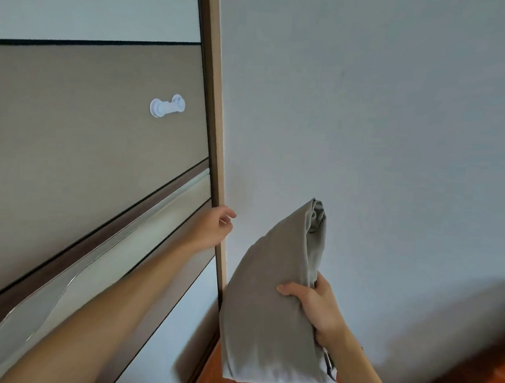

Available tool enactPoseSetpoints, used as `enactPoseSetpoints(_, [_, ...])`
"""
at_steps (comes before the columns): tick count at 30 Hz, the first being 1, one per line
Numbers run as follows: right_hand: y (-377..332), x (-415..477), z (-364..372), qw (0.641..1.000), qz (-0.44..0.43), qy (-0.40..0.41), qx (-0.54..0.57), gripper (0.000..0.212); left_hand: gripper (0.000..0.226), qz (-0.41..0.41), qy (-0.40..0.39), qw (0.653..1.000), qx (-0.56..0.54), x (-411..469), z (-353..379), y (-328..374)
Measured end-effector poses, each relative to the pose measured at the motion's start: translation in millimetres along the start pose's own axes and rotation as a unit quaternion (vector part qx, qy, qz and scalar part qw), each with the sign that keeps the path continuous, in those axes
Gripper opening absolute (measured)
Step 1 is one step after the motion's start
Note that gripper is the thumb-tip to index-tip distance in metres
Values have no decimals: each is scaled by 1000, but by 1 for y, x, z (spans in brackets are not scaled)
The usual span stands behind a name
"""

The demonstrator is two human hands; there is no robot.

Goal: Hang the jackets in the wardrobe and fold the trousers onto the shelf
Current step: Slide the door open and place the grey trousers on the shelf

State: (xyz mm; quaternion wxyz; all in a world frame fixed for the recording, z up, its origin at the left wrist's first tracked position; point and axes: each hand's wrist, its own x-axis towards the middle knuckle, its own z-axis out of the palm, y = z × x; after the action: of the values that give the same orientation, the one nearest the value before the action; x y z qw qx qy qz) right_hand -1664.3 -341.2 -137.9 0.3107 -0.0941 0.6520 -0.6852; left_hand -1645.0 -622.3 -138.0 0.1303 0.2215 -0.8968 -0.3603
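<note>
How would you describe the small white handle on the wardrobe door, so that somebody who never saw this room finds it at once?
Start from the big sliding wardrobe door filling the left side of the view. On its wide beige panel, near the wooden right edge and well above the left hand gripping that edge, sits the white handle. It is the only white, dumbbell-shaped piece on the door: a short bar between two round discs.
</note>
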Motion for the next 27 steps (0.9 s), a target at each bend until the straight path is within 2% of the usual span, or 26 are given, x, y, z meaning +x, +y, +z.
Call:
enactPoseSetpoints(2, [-14,23,5,1000,-5,1,-6,49,28,24,3,996,83,42,-9,-4])
enactPoseSetpoints(4, [-25,43,9,1000,-7,2,-10,49,29,51,5,978,203,80,-15,-7])
enactPoseSetpoints(5, [-30,52,10,1000,-7,2,-9,49,29,66,4,954,292,97,-17,-8])
enactPoseSetpoints(8, [-40,74,12,1000,-5,6,-2,48,32,73,-5,838,540,135,-26,-10])
enactPoseSetpoints(11, [-44,90,11,1000,-2,1,0,47,46,49,-32,744,665,156,-29,-14])
enactPoseSetpoints(12, [-45,95,11,1000,-2,-2,-1,46,47,51,-39,725,686,159,-28,-15])
enactPoseSetpoints(17, [-51,114,10,1000,2,-28,-13,46,49,59,-53,708,702,152,-36,-27])
enactPoseSetpoints(21, [-62,124,4,998,4,-56,-14,47,59,67,-70,671,735,137,-49,-39])
enactPoseSetpoints(27, [-81,137,-9,995,-6,-97,-26,39,64,43,-74,677,731,122,-51,-35])
